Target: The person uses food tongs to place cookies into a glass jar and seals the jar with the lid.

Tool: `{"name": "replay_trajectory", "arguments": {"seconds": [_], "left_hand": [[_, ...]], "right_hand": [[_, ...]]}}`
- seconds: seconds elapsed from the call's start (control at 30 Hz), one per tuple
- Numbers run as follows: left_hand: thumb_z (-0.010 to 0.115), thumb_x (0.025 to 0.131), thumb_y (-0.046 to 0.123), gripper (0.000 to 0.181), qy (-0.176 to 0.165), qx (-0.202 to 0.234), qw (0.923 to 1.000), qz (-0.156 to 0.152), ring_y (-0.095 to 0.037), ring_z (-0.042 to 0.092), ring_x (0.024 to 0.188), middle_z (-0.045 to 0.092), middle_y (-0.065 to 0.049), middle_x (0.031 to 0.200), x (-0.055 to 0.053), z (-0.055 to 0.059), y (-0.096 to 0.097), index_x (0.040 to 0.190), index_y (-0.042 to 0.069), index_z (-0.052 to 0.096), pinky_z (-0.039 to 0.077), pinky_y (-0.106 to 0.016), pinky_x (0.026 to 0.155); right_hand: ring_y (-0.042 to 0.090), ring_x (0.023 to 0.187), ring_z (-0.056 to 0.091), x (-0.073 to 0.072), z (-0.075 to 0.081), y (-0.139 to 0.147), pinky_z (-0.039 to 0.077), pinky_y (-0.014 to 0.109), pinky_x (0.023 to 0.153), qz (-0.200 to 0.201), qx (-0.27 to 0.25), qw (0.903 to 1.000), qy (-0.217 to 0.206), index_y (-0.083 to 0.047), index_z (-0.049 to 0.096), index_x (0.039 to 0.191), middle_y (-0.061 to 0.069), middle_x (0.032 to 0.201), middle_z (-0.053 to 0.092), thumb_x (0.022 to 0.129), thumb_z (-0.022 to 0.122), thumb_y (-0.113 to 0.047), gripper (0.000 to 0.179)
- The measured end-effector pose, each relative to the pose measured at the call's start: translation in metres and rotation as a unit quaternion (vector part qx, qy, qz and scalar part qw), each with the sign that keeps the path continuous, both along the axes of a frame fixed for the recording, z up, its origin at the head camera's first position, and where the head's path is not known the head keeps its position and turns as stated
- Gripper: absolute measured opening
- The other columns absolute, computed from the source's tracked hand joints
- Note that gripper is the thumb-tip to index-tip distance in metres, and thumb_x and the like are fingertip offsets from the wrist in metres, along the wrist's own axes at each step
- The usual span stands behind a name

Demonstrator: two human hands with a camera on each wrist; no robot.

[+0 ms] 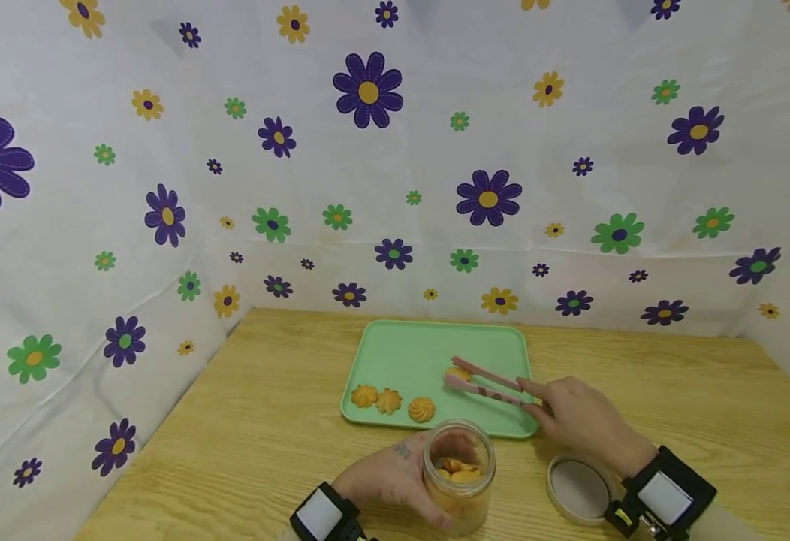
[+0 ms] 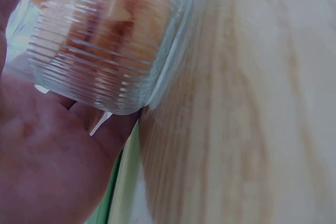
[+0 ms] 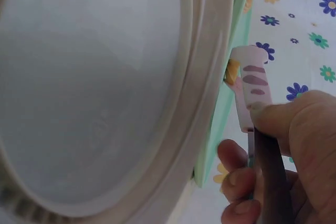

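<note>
My left hand (image 1: 402,473) is curled around a clear glass jar (image 1: 459,500) with ribbed sides, which stands uncovered in front of the tray. Several cookies (image 1: 461,472) lie inside it, also showing through the glass in the left wrist view. With my right hand (image 1: 577,417) I grip pink tongs (image 1: 486,392) over the right part of the green tray (image 1: 408,346). One golden cookie (image 1: 458,373) sits between the tong tips, partly hidden by them. Along the tray's near edge, to the left, rest three swirled cookies (image 1: 388,400).
A round lid (image 1: 579,488) lies inside up on the wooden table (image 1: 233,451), under my right forearm and right of the jar. Behind the table and at its sides hangs a white flower-print cloth (image 1: 422,150).
</note>
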State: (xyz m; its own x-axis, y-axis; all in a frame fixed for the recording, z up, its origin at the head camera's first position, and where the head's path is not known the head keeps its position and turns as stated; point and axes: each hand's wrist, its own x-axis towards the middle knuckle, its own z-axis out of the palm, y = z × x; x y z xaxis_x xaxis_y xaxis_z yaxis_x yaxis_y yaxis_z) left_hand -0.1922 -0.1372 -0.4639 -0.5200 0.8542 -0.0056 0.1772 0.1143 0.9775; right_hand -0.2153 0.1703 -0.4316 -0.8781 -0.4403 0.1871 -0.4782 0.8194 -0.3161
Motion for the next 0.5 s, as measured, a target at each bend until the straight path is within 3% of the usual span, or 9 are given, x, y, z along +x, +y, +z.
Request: {"name": "replay_trajectory", "arguments": {"seconds": [0.3,0.5], "left_hand": [[0.086,0.080,0.008,0.081,0.002,0.000,1.0000,0.000,-0.011,0.052,0.135,0.058,0.007,0.142,-0.002,0.002,0.002,0.147,0.028,0.046,0.037,-0.026,0.115],[0.086,0.080,0.012,0.080,-0.002,-0.003,1.0000,-0.003,-0.010,0.051,0.135,0.058,0.007,0.142,-0.001,0.002,0.001,0.147,0.026,0.045,0.036,-0.026,0.116]], "right_hand": [[-0.001,0.051,0.031,0.005,0.001,0.007,0.026,0.019,0.048,0.012,-0.018,0.9997,0.007,-0.004,0.067,0.133,-0.012,0.059,0.035,0.099,0.068,-0.021,0.039],[-0.003,0.053,0.036,0.016,0.006,0.018,0.031,0.018,0.049,0.017,-0.044,0.9988,-0.013,-0.002,0.064,0.137,-0.014,0.062,0.044,0.101,0.065,-0.022,0.041]]}}
